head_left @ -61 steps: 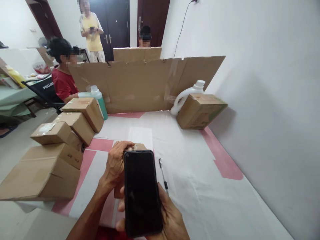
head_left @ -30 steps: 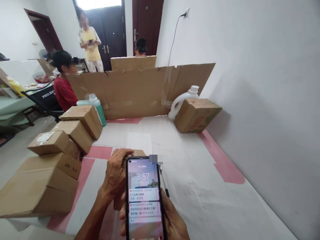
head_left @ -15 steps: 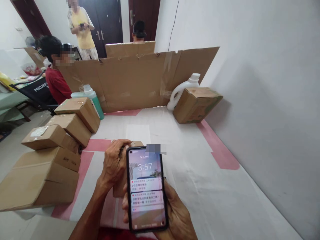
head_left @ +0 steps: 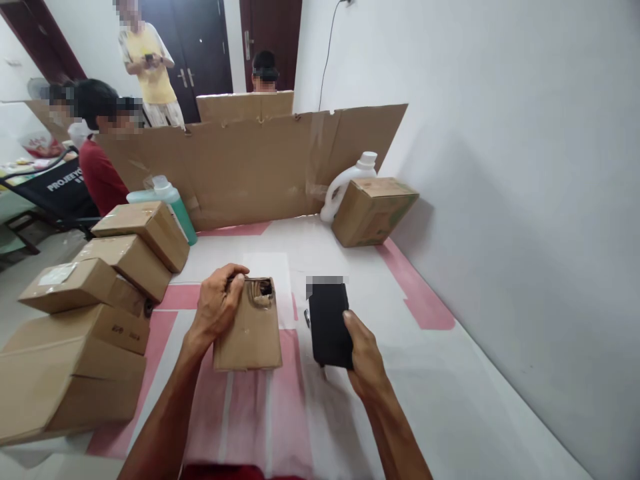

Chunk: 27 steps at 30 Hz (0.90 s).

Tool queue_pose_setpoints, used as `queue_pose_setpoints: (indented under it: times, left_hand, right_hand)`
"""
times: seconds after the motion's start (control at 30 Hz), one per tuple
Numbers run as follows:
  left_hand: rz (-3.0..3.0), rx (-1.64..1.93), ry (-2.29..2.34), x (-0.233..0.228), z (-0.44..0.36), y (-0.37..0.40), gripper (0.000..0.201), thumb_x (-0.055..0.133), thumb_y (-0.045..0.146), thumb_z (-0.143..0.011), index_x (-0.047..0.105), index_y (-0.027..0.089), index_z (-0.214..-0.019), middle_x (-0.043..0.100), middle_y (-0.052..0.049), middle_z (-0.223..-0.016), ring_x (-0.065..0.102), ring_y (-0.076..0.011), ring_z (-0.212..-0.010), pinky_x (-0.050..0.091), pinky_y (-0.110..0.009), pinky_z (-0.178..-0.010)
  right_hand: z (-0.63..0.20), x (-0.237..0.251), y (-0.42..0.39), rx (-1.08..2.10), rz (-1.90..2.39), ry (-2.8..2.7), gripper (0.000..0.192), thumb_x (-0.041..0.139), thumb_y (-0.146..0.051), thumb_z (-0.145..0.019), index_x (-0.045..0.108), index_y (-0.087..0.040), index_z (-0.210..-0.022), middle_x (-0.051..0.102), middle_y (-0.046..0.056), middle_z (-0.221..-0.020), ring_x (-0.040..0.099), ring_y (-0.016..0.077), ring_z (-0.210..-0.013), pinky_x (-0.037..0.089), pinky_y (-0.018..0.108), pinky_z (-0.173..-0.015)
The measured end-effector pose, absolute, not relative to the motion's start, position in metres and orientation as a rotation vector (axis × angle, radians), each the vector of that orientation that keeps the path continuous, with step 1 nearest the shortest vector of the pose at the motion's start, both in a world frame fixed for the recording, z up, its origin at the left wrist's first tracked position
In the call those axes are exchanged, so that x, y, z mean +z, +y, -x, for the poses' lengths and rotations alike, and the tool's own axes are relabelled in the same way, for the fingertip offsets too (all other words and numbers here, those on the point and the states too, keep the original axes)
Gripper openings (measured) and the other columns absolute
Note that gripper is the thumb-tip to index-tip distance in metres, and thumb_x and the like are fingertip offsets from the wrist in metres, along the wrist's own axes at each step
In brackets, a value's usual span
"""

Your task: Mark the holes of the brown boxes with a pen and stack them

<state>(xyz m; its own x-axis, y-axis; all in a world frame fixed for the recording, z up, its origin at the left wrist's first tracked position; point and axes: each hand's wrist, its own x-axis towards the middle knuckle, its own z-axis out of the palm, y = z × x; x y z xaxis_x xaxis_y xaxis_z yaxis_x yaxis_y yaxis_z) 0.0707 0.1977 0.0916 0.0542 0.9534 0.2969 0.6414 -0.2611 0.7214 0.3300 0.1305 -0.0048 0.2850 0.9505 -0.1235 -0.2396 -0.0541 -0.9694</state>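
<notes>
Low in the middle of the frame, the left hand (head_left: 216,308) grasps a small cardboard box (head_left: 249,330) by its upper left corner, fingers curled over the far edge beside a torn hole in the top. The box lies flat on the white-and-pink table cover (head_left: 430,373). Just right of it, the right hand (head_left: 364,357) grips a black phone (head_left: 329,325) along its right side, thumb on the dark face; the phone is low over the cover, though whether it touches cannot be told. A thin dark object, probably a pen (head_left: 307,319), peeks out at the phone's left edge.

At the left edge of the frame is a stack of closed cartons (head_left: 100,293), with a green bottle (head_left: 167,197) behind them. Across the upper middle stands a cardboard screen (head_left: 250,167). At its right end a tilted carton (head_left: 373,210) leans beside a white jug (head_left: 345,183). Beyond the screen, in the upper left, are a seated person in red (head_left: 100,177) and a standing person in yellow (head_left: 145,63).
</notes>
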Motion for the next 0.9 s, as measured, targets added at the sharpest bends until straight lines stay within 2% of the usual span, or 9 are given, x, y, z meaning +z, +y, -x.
queue_pose_setpoints:
  times: [0.07, 0.13, 0.3, 0.47, 0.63, 0.73, 0.83, 0.9]
  left_hand:
    - [-1.916, 1.028, 1.592, 0.092, -0.069, 0.211, 0.032, 0.045, 0.036, -0.095, 0.073, 0.02, -0.1, 0.076, -0.006, -0.101, 0.067, -0.0232, -0.092, 0.048, -0.034, -0.086]
    - [-1.889, 1.015, 1.565, 0.09, -0.067, 0.224, 0.032, 0.046, 0.037, -0.093, 0.073, 0.019, -0.098, 0.076, -0.005, -0.098, 0.066, -0.0231, -0.091, 0.047, -0.034, -0.085]
    - [-1.84, 1.017, 1.474, 0.084, -0.064, 0.246, 0.032, 0.049, 0.039, -0.09, 0.074, 0.019, -0.095, 0.077, -0.006, -0.098, 0.067, -0.0242, -0.093, 0.047, -0.035, -0.088]
    - [-1.784, 1.054, 1.395, 0.083, -0.054, 0.251, 0.037, 0.051, 0.048, -0.093, 0.075, 0.02, -0.099, 0.078, -0.006, -0.104, 0.068, -0.0256, -0.102, 0.048, -0.036, -0.095]
    - [-1.596, 1.158, 1.285, 0.069, -0.036, 0.248, 0.053, 0.052, 0.062, -0.095, 0.07, 0.019, -0.12, 0.075, -0.011, -0.117, 0.069, -0.0283, -0.111, 0.051, -0.038, -0.097]
    - [-1.401, 1.29, 1.197, 0.044, -0.025, 0.247, 0.063, 0.046, 0.067, -0.096, 0.061, 0.019, -0.134, 0.069, -0.014, -0.132, 0.067, -0.0291, -0.121, 0.053, -0.04, -0.099]
    - [-1.245, 1.395, 1.195, 0.011, -0.021, 0.242, 0.066, 0.041, 0.069, -0.097, 0.058, 0.019, -0.136, 0.065, -0.015, -0.14, 0.064, -0.0301, -0.127, 0.052, -0.043, -0.103]
    - [-1.195, 1.406, 1.233, -0.011, -0.023, 0.235, 0.066, 0.044, 0.071, -0.095, 0.065, 0.017, -0.126, 0.071, -0.016, -0.129, 0.066, -0.0324, -0.121, 0.052, -0.046, -0.101]
  right_hand:
    - [-0.354, -0.036, 0.146, 0.9, 1.54, -1.002, 0.052, 0.053, -0.07, -0.091, 0.066, -0.02, -0.084, 0.07, 0.003, -0.079, 0.061, 0.021, -0.074, 0.05, 0.033, -0.071]
    - [-0.375, -0.06, 0.156, 0.75, 1.732, -1.139, 0.054, 0.047, -0.07, -0.088, 0.064, -0.02, -0.079, 0.068, 0.003, -0.075, 0.059, 0.0213, -0.072, 0.047, 0.033, -0.069]
    - [-0.397, -0.088, 0.156, 0.649, 1.911, -1.184, 0.052, 0.047, -0.064, -0.081, 0.071, -0.019, -0.089, 0.076, 0.013, -0.087, 0.067, 0.0306, -0.083, 0.049, 0.039, -0.076]
    - [-0.397, -0.103, 0.153, 0.49, 2.093, -1.308, 0.056, 0.043, -0.049, -0.086, 0.073, -0.011, -0.112, 0.072, 0.022, -0.1, 0.066, 0.0383, -0.099, 0.05, 0.047, -0.088]
    - [-0.4, -0.107, 0.151, 0.349, 2.285, -1.508, 0.057, 0.039, -0.039, -0.093, 0.072, -0.004, -0.122, 0.063, 0.023, -0.099, 0.063, 0.0394, -0.099, 0.05, 0.05, -0.093]
    - [-0.39, -0.093, 0.148, 0.238, 2.21, -1.47, 0.059, 0.046, -0.041, -0.091, 0.069, -0.001, -0.126, 0.061, 0.027, -0.109, 0.06, 0.0438, -0.109, 0.048, 0.057, -0.097]
    - [-0.352, -0.076, 0.148, 0.518, 1.819, -1.476, 0.066, 0.063, -0.052, -0.086, 0.063, -0.011, -0.138, 0.061, 0.022, -0.131, 0.058, 0.0408, -0.122, 0.052, 0.053, -0.098]
    - [-0.315, -0.072, 0.151, 0.898, 1.49, -1.506, 0.072, 0.075, -0.053, -0.08, 0.058, -0.023, -0.144, 0.059, 0.015, -0.144, 0.06, 0.0348, -0.127, 0.054, 0.048, -0.101]
